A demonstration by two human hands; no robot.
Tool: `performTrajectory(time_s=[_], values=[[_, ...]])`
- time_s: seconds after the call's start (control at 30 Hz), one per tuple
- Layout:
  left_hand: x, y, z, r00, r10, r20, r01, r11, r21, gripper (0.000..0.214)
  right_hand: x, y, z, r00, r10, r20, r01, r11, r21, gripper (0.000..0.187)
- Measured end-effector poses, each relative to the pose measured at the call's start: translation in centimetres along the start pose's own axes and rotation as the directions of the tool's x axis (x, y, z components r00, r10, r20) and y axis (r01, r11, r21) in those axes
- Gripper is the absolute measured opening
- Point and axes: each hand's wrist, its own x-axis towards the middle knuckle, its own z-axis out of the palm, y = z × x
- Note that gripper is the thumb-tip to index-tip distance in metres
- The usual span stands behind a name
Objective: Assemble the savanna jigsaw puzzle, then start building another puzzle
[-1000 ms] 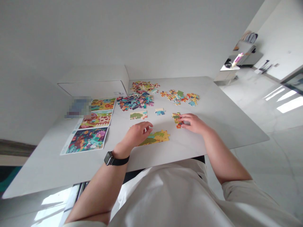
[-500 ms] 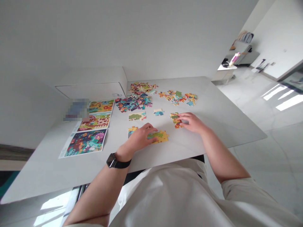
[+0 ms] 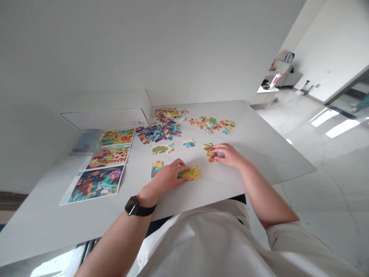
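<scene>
My left hand (image 3: pixel 167 176) lies on a joined strip of yellow and green puzzle pieces (image 3: pixel 192 172) near the table's front edge, fingers curled over it. My right hand (image 3: pixel 229 154) rests with fingers stretched flat against a small joined cluster of orange and green pieces (image 3: pixel 208 151). A two-piece bit with a green tree (image 3: pixel 162 148) and a single blue piece (image 3: pixel 188 143) lie just beyond my hands.
Three heaps of loose pieces (image 3: pixel 159 130) (image 3: pixel 169 113) (image 3: pixel 212 124) lie farther back on the white table (image 3: pixel 259 142). A sheet of three picture guides (image 3: pixel 100 169) lies at the left. A white box (image 3: pixel 106 109) stands against the wall.
My left hand has slid right along the yellow-green strip, uncovering its left end. The right hand has stayed on the orange cluster. The camera has tilted slightly.
</scene>
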Motion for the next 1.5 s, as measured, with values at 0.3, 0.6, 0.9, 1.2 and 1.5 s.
performTrajectory(time_s=[0.3, 0.6, 0.9, 1.2, 1.5], values=[[-0.1, -0.7, 0.3, 0.985, 0.072, -0.159, -0.083, 0.994, -0.064, 0.036, 0.2, -0.5, 0.0, 0.997, 0.005, -0.078, -0.003, 1.0, 0.02, 0.022], [-0.4, -1.1, -1.2, 0.896, 0.001, -0.443, -0.068, 0.989, -0.134, 0.03, 0.3, -0.5, -0.6, 0.979, 0.087, -0.186, -0.083, 0.996, 0.03, 0.019], [-0.6, -0.7, -1.5, 0.818, -0.03, -0.574, -0.083, 0.982, -0.17, 0.028, 0.9, 0.9, -1.6, 0.947, 0.17, -0.273, -0.171, 0.985, 0.021, 0.019], [-0.7, -0.6, -1.6, 0.834, -0.025, -0.552, -0.082, 0.982, -0.168, 0.026, 7.8, 5.8, -7.2, 0.842, 0.47, -0.264, -0.509, 0.855, -0.101, 0.027], [-0.6, -1.4, -1.0, 0.838, -0.069, -0.541, -0.034, 0.984, -0.178, 0.044, 18.9, 9.9, -5.5, 0.781, 0.603, -0.161, -0.622, 0.727, -0.29, 0.029]])
